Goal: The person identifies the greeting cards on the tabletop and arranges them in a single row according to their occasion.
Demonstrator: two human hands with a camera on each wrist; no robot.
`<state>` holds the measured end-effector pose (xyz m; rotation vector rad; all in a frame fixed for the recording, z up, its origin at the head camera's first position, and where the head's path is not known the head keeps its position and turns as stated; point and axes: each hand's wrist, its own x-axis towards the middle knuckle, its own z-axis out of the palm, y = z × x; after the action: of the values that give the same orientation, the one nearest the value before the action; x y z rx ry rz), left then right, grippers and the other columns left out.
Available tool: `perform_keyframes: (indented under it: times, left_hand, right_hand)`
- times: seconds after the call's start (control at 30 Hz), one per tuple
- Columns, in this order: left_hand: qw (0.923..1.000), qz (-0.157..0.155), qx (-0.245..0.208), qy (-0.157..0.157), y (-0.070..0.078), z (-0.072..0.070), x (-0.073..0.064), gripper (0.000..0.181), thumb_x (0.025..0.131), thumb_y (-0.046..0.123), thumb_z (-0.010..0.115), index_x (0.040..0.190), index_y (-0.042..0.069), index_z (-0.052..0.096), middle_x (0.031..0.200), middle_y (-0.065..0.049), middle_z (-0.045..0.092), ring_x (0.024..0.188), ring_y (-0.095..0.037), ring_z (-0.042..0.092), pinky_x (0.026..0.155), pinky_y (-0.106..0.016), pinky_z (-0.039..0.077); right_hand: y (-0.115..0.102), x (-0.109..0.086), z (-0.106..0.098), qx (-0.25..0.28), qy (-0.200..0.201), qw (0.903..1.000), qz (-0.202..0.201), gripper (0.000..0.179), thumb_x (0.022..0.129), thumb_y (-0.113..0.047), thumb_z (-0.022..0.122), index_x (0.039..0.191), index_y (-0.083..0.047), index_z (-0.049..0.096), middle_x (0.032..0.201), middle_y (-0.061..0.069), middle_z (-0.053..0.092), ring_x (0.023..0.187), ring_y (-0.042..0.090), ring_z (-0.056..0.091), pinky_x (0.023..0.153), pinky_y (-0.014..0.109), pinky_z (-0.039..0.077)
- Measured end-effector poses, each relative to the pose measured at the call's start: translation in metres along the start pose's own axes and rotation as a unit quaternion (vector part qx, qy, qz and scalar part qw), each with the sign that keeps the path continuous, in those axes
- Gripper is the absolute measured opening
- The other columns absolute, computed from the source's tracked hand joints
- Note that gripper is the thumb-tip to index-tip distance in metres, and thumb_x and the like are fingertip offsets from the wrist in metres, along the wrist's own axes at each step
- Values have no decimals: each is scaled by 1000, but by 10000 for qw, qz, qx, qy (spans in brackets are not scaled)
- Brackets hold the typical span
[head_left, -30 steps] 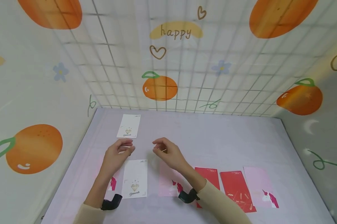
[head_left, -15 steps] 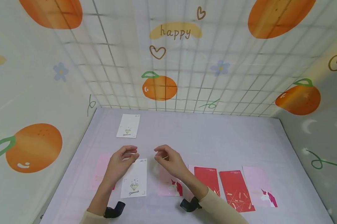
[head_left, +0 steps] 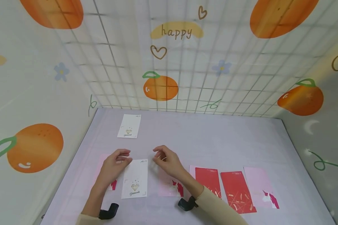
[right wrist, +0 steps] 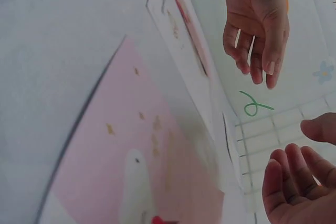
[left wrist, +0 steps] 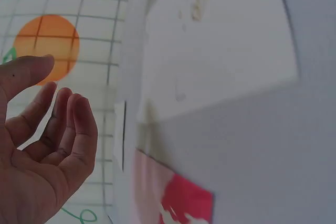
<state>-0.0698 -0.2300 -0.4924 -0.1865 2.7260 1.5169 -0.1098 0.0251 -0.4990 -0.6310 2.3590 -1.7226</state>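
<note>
Both hands hover over the table with relaxed, slightly bent fingers, and nothing shows in either. My left hand [head_left: 112, 166] is above a pink unicorn card [head_left: 101, 161], which it partly hides, and beside the upper left corner of a white diamond card [head_left: 136, 178]. Over another pink unicorn card [head_left: 168, 187] is my right hand [head_left: 169, 163], its fingertips pointing left. The left wrist view shows the left palm [left wrist: 47, 166] with thumb and fingertips apart. In the right wrist view the right fingers [right wrist: 296, 174] are bent and the thumb stands away from them.
Another white diamond card [head_left: 129, 126] lies at the back left of the table. To the right are a red card [head_left: 208, 179] partly covering a pink one, a second red card [head_left: 237, 191] with gold marks, and a pink unicorn card [head_left: 258, 184]. Patterned cloth walls [head_left: 186, 62] surround the table.
Both hands have come lower and nearer the front edge. The left hand shifted right, then back left, uncovering more of the near white card. The cards stay in place.
</note>
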Motion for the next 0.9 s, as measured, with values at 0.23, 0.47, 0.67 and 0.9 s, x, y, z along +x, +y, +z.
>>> perform_keyframes:
  times: [0.23,0.47,0.67,0.9]
  left_hand:
    - [9977,-217,604,-217,-14,-3,1,43,91,22,74,130,10,62,121,-13,64,106,-28,62,84,-43,55]
    - [9916,-215,1166,-511,-26,-2,4,48,87,20,78,131,8,61,115,-11,62,101,-25,57,82,-42,52]
    - [9876,-372,1430,-535,-27,0,5,55,84,20,81,131,4,60,114,-14,60,101,-29,58,85,-46,54]
    - [9839,-366,1677,-494,-25,2,5,51,82,18,82,126,1,62,111,-16,58,99,-30,58,83,-47,55]
  right_hand:
    - [10,8,13,-151,-284,9991,290,31,91,-15,71,120,-7,62,96,-2,63,82,12,61,65,25,51]
    - [18,13,27,-327,-590,9966,477,38,88,-14,75,122,-7,60,93,0,61,74,8,57,62,22,47]
    - [20,13,30,-397,-693,9949,615,40,88,-15,76,123,-9,58,96,5,62,76,8,55,65,22,47]
    - [20,13,31,-540,-647,9949,554,39,88,-14,76,121,-8,58,96,6,62,75,8,54,66,22,45]
